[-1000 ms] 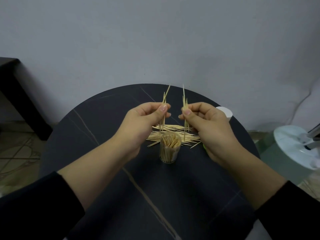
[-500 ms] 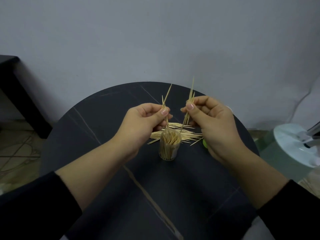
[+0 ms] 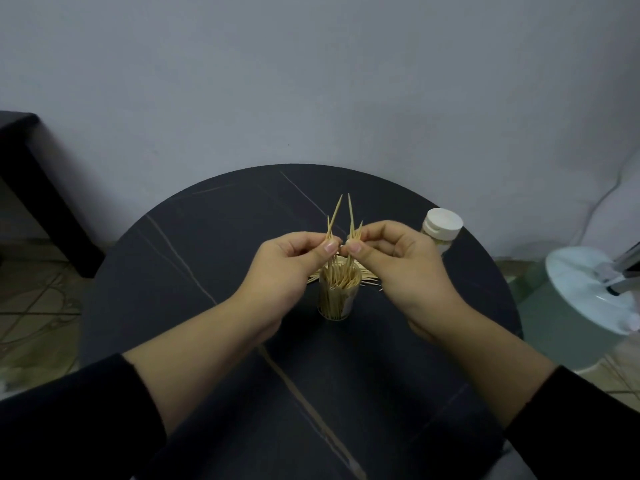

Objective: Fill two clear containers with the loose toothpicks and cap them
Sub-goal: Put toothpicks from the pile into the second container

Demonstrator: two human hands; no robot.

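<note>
Grey wall backs a round dark worktop [image 3: 207, 271] veined with pale lines; near its middle stands the open container [image 3: 337, 299], upright, clear-walled and already crowded with toothpicks; just behind it the loose toothpicks [image 3: 369, 276] lie flat in a thin heap, partly hidden by the hands; the capped container [image 3: 440, 230] sits at the far right edge, its white lid on. The left grip [image 3: 284, 268] pinches a few sticks between thumb and forefinger; the right grip [image 3: 398, 265] pinches its own small bundle [image 3: 351, 216] the same way; the two pinches nearly touch, directly above the open mouth. Both bundles stand close to upright, tips splaying upward, lower ends reaching down among the packed sticks; whether they are past the rim I cannot tell. The container lies straight below both grips, neither hand nearer, so the coming move looks like a plain downward feed; with so little room left, the sticks probably need to stay parallel to those inside or they will jam and spill. No lid for this container is visible.
</note>
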